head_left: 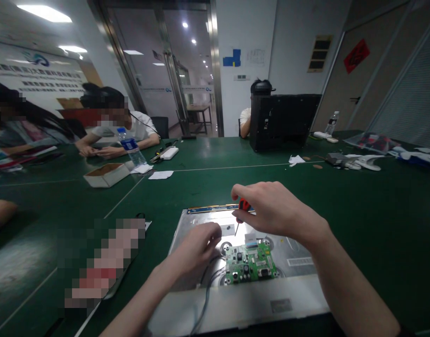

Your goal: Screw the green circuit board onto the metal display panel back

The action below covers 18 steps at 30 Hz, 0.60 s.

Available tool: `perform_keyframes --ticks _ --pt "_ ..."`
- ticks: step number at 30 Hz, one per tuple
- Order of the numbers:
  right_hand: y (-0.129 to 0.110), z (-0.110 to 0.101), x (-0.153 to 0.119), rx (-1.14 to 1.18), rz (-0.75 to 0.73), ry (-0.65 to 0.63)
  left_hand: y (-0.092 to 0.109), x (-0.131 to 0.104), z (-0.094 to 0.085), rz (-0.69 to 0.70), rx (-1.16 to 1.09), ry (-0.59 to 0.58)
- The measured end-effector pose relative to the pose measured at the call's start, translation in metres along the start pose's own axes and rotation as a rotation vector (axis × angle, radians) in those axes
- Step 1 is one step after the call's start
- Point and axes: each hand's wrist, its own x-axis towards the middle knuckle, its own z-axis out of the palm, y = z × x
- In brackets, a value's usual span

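My right hand (pixel 276 210) is closed around the red and black handle of a screwdriver (pixel 242 206). Its thin shaft slants down towards the metal back of a flat display panel (pixel 187 281), above the upper edge of a green circuit board (pixel 250 263). Over the left part of the panel hovers or rests my left hand (pixel 201 241), fingers curled together; anything between them is hidden. Dark cables (pixel 207 299) run from near the board over the metal strip at the front. A narrow blue circuit strip (pixel 211 209) lines the panel's far edge.
A blurred-out object (pixel 109 262) lies left of the panel. Further back on the green table (pixel 201 182) are an open box (pixel 107 175), a water bottle (pixel 130 147) and a black monitor (pixel 285 122). Several people sit around; another person's arm (pixel 2 213) rests at left.
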Motion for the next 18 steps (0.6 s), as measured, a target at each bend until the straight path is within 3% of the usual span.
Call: perform_keyframes --ticks 5,10,18 --pt "0.0 -0.004 -0.003 -0.008 0.009 0.01 0.027 -0.033 0.015 0.073 -0.002 -0.081" --pt "-0.001 -0.006 -0.005 0.003 -0.012 0.033 0.026 -0.045 0.039 0.063 0.046 -0.073" --pt "-0.001 -0.004 -0.004 0.012 -0.005 0.02 0.019 -0.052 0.066 0.098 0.153 0.186"
